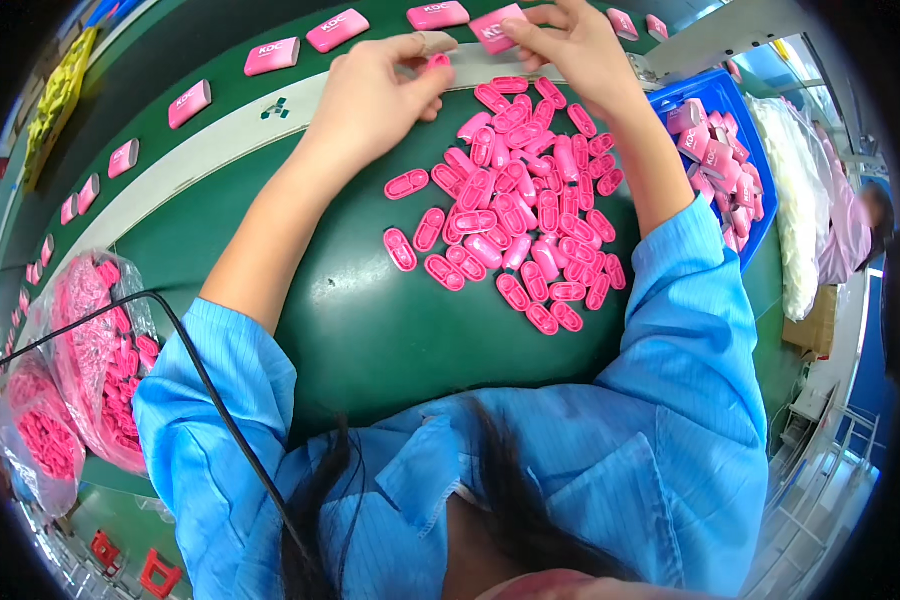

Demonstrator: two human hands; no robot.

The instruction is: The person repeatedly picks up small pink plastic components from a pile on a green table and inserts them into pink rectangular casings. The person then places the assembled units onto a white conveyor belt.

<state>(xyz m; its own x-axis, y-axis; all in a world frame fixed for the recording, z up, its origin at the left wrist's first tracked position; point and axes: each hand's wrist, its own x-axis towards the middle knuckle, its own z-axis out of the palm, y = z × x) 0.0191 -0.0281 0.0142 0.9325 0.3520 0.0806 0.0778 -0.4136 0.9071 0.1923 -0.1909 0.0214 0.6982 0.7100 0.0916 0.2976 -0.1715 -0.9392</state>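
Between the thumb and fingers of my left hand (pixel 378 92) is a small pink cap (pixel 438 63), mostly covered by the fingertips. A finger of that hand wears a pale wrap. My right hand (pixel 580 50) pinches a flat pink case (pixel 495 28) with rounded sides and white print. Both hands are at the pale rail (pixel 370 72), a short gap between the case and the left fingers. Nearer me, a loose heap of pink oval caps (pixel 510 200) is spread on the green tabletop (pixel 370 330), some hollow side up, others smooth side up.
Beyond the rail, similar pink cases (pixel 272 56) stand in a curved row on a green strip. A blue tray (pixel 745 245) of pink cases is at the right. Clear bags of pink caps (pixel 120 385) lie at the left, crossed by a black cable (pixel 210 375). A person (pixel 850 225) is farther right.
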